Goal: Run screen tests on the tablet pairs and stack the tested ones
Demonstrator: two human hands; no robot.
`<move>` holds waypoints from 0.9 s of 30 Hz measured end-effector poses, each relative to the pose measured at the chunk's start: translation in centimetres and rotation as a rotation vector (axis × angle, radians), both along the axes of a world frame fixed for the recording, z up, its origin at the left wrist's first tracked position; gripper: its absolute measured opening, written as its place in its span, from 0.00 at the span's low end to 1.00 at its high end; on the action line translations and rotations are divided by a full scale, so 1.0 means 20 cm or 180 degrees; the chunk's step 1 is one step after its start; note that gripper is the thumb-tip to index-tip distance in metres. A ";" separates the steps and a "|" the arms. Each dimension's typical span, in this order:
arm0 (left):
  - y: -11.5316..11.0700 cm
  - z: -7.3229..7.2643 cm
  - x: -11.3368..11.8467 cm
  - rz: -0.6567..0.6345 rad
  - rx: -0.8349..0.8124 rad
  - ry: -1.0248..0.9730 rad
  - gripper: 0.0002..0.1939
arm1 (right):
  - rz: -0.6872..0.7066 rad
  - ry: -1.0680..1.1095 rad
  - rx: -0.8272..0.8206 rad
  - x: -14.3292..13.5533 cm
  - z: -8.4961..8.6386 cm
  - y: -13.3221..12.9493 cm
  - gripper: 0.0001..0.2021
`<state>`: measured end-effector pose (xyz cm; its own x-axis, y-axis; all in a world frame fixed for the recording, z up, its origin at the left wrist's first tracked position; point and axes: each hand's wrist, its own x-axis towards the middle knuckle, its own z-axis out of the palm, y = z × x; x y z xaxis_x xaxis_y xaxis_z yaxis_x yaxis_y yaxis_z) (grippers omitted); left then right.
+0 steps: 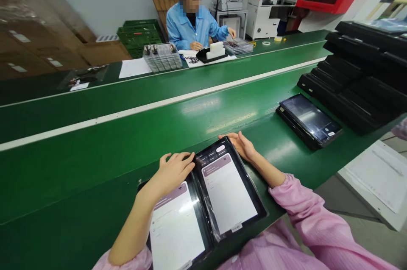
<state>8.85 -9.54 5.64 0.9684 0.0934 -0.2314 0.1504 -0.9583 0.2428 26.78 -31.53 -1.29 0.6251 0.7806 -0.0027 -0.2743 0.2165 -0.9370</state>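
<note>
Two lit tablets with white screens and purple banners lie side by side at the green bench's near edge. My left hand (173, 172) reaches over the top of the left tablet (178, 227), its fingertips at the upper left corner of the right tablet (230, 193). The fingers are spread, with nothing gripped. At the right tablet's upper right edge is my right hand (243, 146), palm turned up, its thumb raised and some fingertips hidden behind the tablet's top edge. Clear film shows along the right tablet's left side.
Stacked black cases (359, 87) stand at the right, beside another tablet (310, 117) on a dark case. Across the green bench (95, 151) a person in blue (193, 28) works near clear trays (162, 57). A white board with paper (378, 176) is at lower right.
</note>
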 end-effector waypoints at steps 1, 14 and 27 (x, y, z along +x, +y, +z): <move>0.02 0.01 0.00 -0.0008 -0.0077 0.0094 0.29 | -0.0122 -0.0071 -0.0054 0.00 -0.01 0.00 0.35; 0.24 0.04 -0.03 -0.0396 -0.1092 0.0340 0.38 | -0.0649 -0.2663 -0.0936 0.00 0.00 -0.08 0.34; 0.15 0.04 -0.07 -0.0268 -0.0617 0.0495 0.59 | 0.0913 -0.2328 -0.0709 0.06 0.02 -0.17 0.66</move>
<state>7.42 -6.60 6.42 0.9222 -0.0467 -0.3838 0.1220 -0.9068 0.4034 27.99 -34.84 -0.84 0.3050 0.9397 0.1545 0.4069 0.0182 -0.9133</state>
